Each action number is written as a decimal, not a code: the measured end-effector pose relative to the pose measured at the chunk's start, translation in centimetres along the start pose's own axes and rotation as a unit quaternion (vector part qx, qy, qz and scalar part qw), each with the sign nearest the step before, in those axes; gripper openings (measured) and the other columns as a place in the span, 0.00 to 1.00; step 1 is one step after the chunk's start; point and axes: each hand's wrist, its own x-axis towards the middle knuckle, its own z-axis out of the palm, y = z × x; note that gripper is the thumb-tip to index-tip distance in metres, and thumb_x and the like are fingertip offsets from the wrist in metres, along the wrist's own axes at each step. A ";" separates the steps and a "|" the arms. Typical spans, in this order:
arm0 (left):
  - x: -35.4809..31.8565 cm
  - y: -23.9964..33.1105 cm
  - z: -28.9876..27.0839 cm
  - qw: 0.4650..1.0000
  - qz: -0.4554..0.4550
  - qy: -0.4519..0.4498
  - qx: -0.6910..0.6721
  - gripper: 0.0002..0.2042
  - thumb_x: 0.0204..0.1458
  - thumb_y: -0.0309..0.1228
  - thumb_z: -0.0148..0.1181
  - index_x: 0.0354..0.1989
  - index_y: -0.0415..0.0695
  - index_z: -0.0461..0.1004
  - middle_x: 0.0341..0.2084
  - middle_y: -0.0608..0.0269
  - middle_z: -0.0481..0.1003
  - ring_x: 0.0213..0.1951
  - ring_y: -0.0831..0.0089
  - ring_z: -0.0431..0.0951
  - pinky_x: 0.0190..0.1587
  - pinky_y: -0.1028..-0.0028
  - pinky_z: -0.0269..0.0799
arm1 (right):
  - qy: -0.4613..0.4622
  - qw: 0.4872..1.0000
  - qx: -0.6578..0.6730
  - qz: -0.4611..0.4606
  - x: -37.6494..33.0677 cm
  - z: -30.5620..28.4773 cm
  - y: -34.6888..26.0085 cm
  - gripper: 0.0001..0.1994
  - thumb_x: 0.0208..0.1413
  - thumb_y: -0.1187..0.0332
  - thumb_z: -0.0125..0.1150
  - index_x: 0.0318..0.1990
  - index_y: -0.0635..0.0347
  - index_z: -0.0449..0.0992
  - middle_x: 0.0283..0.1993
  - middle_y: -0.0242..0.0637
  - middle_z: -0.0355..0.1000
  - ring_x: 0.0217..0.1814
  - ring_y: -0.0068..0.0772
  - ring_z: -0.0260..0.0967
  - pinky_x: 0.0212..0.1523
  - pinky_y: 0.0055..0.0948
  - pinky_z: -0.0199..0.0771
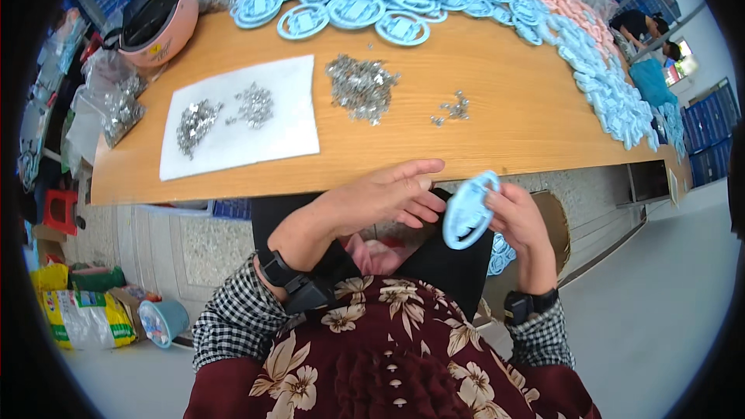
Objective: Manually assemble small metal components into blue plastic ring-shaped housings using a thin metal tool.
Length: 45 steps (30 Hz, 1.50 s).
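Observation:
A light blue oval plastic piece with a raised middle point(468, 211) is tilted over my lap, just off the table's near edge. My right hand point(516, 216) pinches it by its upper right rim. Left of the piece, my left hand point(396, 198) has its fingers stretched out and apart, with nothing seen in them; its fingertips come close to the oval without clearly gripping it. On the table point(372, 151) beyond lie a large heap of small shiny metal parts point(362, 87) and a smaller scatter of them point(453, 109).
A white foam sheet point(287, 136) bears two more metal piles. Blue oval pieces point(357, 9) heap along the far side; smaller blue point(609, 93) and pink pieces point(563, 1) line the right. A pink helmet point(167, 31) and a bag of metal parts point(116, 101) stand left. Another person point(636, 29) is far right.

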 end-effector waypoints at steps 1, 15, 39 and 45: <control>0.3 0.9 -0.2 1.000 0.001 0.002 0.009 0.25 0.69 0.37 0.44 0.70 0.39 0.54 0.51 0.49 0.75 0.50 0.68 0.77 0.54 0.71 0.75 | 0.031 0.999 -0.008 -0.003 -1.3 -2.9 1.0 0.11 0.62 0.62 0.60 0.38 0.62 0.75 0.23 0.20 0.63 0.18 0.10 0.50 0.18 0.16 0.46; 14.2 11.1 -11.8 0.551 0.272 0.337 0.714 0.21 0.51 0.25 0.55 0.56 0.43 0.74 0.43 0.51 0.79 0.45 0.53 0.78 0.52 0.61 0.74 | 0.345 0.934 -0.081 -0.033 -5.5 -16.5 12.9 0.12 0.65 0.62 0.59 0.45 0.60 0.80 0.23 0.17 0.66 0.19 0.09 0.53 0.19 0.16 0.51; 2.4 6.4 1.6 0.957 0.094 0.227 0.153 0.16 0.64 0.36 0.56 0.54 0.39 0.74 0.40 0.66 0.79 0.43 0.80 0.78 0.50 0.76 0.74 | -0.060 0.988 0.077 -0.122 2.8 -0.7 -0.9 0.15 0.66 0.70 0.56 0.57 0.66 0.71 0.30 0.24 0.66 0.26 0.12 0.57 0.26 0.14 0.57; 1.1 1.8 1.6 0.968 0.115 0.222 -0.013 0.17 0.65 0.30 0.52 0.60 0.35 0.69 0.46 0.61 0.78 0.45 0.77 0.79 0.52 0.75 0.75 | -0.123 0.990 0.053 -0.054 3.1 1.3 -0.1 0.08 0.67 0.69 0.56 0.46 0.65 0.76 0.27 0.23 0.66 0.24 0.13 0.56 0.24 0.16 0.56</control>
